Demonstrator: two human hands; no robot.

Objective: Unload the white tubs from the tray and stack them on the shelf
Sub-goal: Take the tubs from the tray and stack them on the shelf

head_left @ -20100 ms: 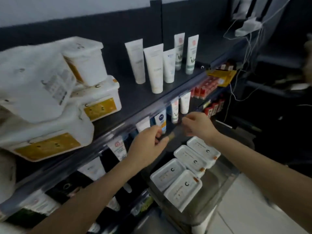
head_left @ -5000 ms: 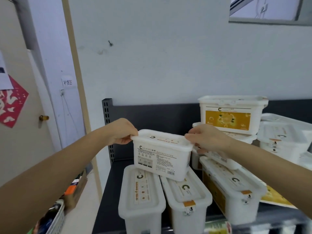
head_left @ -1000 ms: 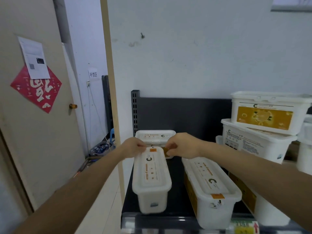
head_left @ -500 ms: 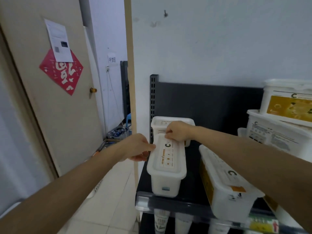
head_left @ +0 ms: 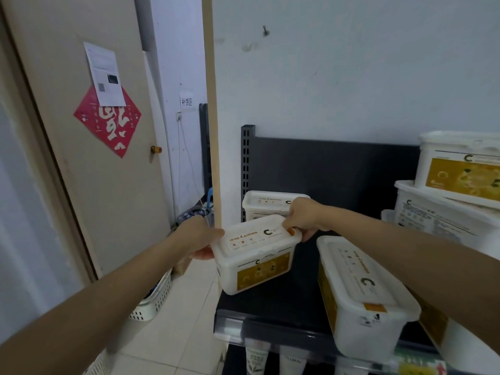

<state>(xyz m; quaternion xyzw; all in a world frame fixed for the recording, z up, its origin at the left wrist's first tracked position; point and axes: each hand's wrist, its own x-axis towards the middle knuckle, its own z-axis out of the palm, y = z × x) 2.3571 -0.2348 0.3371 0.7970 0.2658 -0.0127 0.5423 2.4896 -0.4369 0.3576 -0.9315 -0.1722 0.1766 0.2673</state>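
Observation:
A white tub with a yellow label [head_left: 255,255] is held at the left end of the dark shelf [head_left: 276,307], turned sideways and tilted, with its label side towards me. My left hand [head_left: 200,238] grips its left end and my right hand [head_left: 303,219] grips its far right end by the orange clasp. Another white tub [head_left: 267,205] stands behind it against the back panel. A long white tub [head_left: 362,296] lies lengthwise to the right. The tray is out of view.
Larger white tubs [head_left: 449,190] are stacked at the shelf's right. A wooden post [head_left: 212,131] rises just left of the shelf. A door [head_left: 89,147] with a red decoration is at left. A white basket [head_left: 154,299] sits on the tiled floor.
The tub that lay lengthwise at the shelf's left end has been lifted and turned sideways. Both hands have closed on its ends.

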